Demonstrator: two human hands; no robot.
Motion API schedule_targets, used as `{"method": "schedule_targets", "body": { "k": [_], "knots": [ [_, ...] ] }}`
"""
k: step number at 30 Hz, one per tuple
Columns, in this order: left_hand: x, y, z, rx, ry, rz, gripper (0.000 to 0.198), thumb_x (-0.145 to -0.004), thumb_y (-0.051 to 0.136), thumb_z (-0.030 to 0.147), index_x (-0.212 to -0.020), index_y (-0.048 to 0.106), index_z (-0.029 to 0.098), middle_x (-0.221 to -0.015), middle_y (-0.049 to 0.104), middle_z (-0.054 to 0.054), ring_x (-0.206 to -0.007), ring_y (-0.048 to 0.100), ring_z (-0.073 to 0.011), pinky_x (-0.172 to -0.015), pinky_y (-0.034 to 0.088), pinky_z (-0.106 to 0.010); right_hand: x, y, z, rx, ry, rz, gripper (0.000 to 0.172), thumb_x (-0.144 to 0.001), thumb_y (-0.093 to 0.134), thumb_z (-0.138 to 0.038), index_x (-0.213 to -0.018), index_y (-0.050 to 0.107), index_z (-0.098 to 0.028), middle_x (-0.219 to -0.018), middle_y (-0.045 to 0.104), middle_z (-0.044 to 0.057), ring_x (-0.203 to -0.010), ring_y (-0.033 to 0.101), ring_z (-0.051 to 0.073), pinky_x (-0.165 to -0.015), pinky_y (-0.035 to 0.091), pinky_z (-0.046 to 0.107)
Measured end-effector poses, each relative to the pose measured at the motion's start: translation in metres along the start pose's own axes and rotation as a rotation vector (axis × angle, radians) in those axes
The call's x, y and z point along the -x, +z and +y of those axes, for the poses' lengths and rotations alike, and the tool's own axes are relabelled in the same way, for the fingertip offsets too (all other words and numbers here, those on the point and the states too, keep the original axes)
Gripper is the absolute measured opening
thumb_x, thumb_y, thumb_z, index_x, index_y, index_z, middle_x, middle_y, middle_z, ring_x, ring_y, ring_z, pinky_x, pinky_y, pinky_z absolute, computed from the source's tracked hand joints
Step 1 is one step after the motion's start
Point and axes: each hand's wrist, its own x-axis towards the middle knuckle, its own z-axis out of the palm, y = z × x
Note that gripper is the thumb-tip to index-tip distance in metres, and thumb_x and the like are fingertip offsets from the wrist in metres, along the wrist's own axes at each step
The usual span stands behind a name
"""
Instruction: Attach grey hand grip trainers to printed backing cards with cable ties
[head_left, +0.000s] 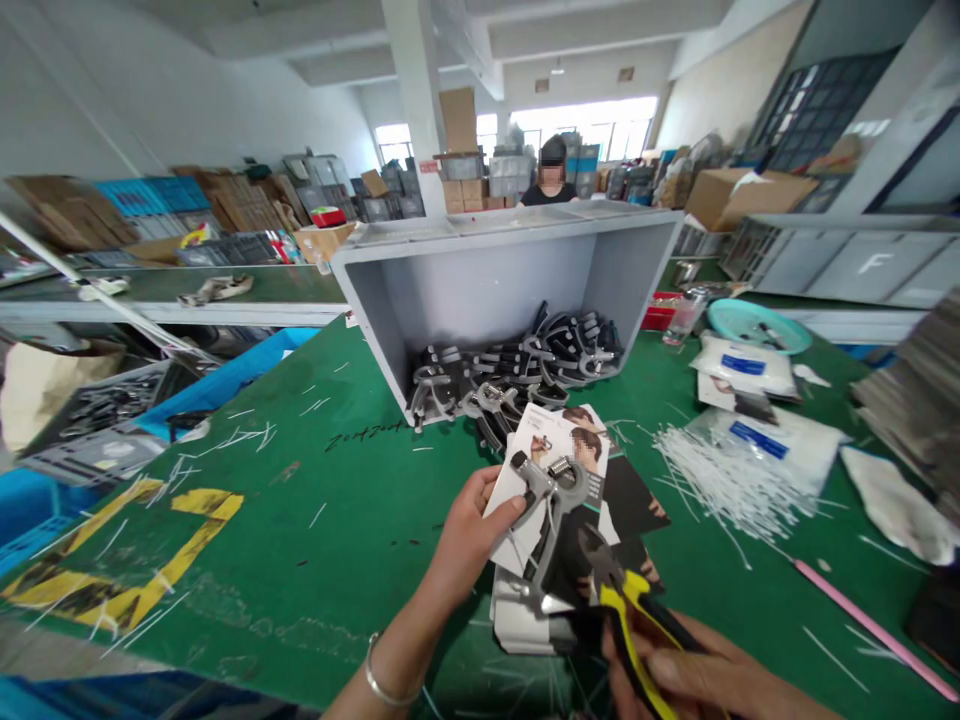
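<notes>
My left hand (474, 525) is closed on a grey and black hand grip strengthener (556, 510) with a coiled spring, its thumb pressing one handle. Held with it is a printed card (531, 428), lying behind the strengthener. More cards (634, 495) are fanned out underneath. My right hand (694, 665) grips cutting pliers (628, 605) with yellow and black handles. The plier jaws point up and left, close to the strengthener's right side. Several more strengtheners (540, 355) are heaped in a grey bin (480, 280) tipped on its side, some spilling over its edge.
White cable ties (739, 485) lie loose on the green table (352, 560), right of the cards. Plastic bags (750, 370), a turquoise plate (799, 335) and a pink stick (870, 625) are there too. Across the table a person (551, 190) is partly visible behind the bin.
</notes>
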Motion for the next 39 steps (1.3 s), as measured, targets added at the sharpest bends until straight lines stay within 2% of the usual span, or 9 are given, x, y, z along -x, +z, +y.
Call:
{"method": "schedule_targets", "body": {
  "k": [4,10,15,20,27,30,34,36,39],
  "knots": [
    [0.009,-0.003,0.009,-0.031,0.061,0.009,0.044,-0.081,0.073,0.035,-0.119,0.056,0.02,-0.111,0.073,-0.006,-0.093,0.067,-0.0196,-0.079,0.051,-0.028,-0.009,-0.001,-0.032,0.064,0.064,-0.084,0.057,-0.09,0.065,-0.043,-0.14,0.05,-0.021,-0.119,0.066,0.014,-0.096,0.07,0.024,-0.07,0.055,0.03],
    [0.012,0.001,0.018,-0.091,0.081,0.014,0.047,-0.081,0.073,0.036,-0.122,0.056,0.021,-0.112,0.073,-0.008,-0.097,0.067,-0.0225,-0.08,0.051,-0.029,-0.011,-0.002,-0.053,-0.008,0.093,-0.099,0.043,-0.093,0.061,-0.039,-0.13,0.052,-0.019,-0.117,0.066,0.014,-0.095,0.071,0.026,-0.071,0.057,0.035],
    [0.01,0.002,0.019,-0.1,0.088,0.003,0.048,-0.08,0.075,0.037,-0.122,0.057,0.022,-0.115,0.072,-0.008,-0.101,0.067,-0.0244,-0.085,0.051,-0.032,-0.012,-0.001,-0.061,0.035,0.112,-0.053,0.042,-0.094,0.058,-0.045,-0.125,0.055,-0.016,-0.102,0.068,0.01,-0.074,0.069,0.016,-0.063,0.055,0.027],
    [0.011,0.001,0.022,-0.144,0.076,-0.028,0.053,-0.077,0.078,0.035,-0.123,0.055,0.022,-0.114,0.072,-0.007,-0.099,0.067,-0.0229,-0.084,0.051,-0.031,-0.015,-0.005,-0.066,0.04,0.135,-0.002,0.037,-0.09,0.061,-0.043,-0.113,0.059,-0.014,-0.08,0.063,0.003,-0.046,0.048,0.004,-0.039,0.034,0.014],
    [0.014,0.003,0.016,-0.034,-0.014,-0.019,0.053,-0.078,0.077,0.034,-0.125,0.055,0.021,-0.118,0.071,-0.009,-0.101,0.067,-0.0237,-0.083,0.053,-0.031,-0.027,-0.009,-0.047,0.169,0.159,0.107,0.035,-0.088,0.062,-0.049,-0.102,0.055,-0.018,-0.068,0.054,-0.004,-0.04,0.032,0.002,-0.035,0.023,0.015],
    [0.011,0.005,0.011,0.079,-0.032,0.001,0.054,-0.077,0.078,0.033,-0.126,0.057,0.021,-0.122,0.07,-0.009,-0.103,0.068,-0.0242,-0.086,0.053,-0.032,-0.032,-0.009,-0.041,0.557,0.009,0.203,0.036,-0.09,0.057,-0.053,-0.099,0.057,-0.018,-0.068,0.055,-0.002,-0.046,0.041,0.007,-0.041,0.032,0.018],
    [0.002,0.002,0.011,0.138,-0.075,0.023,0.051,-0.075,0.08,0.032,-0.12,0.063,0.015,-0.118,0.073,-0.012,-0.097,0.07,-0.0245,-0.085,0.054,-0.033,-0.028,-0.006,-0.041,1.028,-0.229,0.251,0.024,-0.085,0.065,-0.039,-0.101,0.068,-0.021,-0.093,0.067,0.009,-0.085,0.061,0.022,-0.076,0.048,0.032],
    [-0.002,0.0,0.011,0.191,-0.052,0.091,0.049,-0.075,0.08,0.03,-0.118,0.064,0.013,-0.119,0.072,-0.013,-0.1,0.07,-0.0241,-0.088,0.053,-0.034,-0.025,-0.004,-0.04,0.997,-0.208,0.231,0.029,-0.087,0.064,-0.04,-0.11,0.069,-0.023,-0.103,0.068,0.011,-0.095,0.061,0.026,-0.084,0.048,0.037],
    [-0.004,0.003,0.012,0.32,0.04,0.228,0.051,-0.079,0.077,0.031,-0.123,0.059,0.015,-0.129,0.067,-0.013,-0.112,0.067,-0.0244,-0.098,0.05,-0.036,-0.025,0.004,-0.033,0.589,-0.046,0.069,0.044,-0.092,0.058,-0.048,-0.129,0.061,-0.024,-0.11,0.068,0.012,-0.093,0.065,0.025,-0.078,0.051,0.036]
  ]
}}
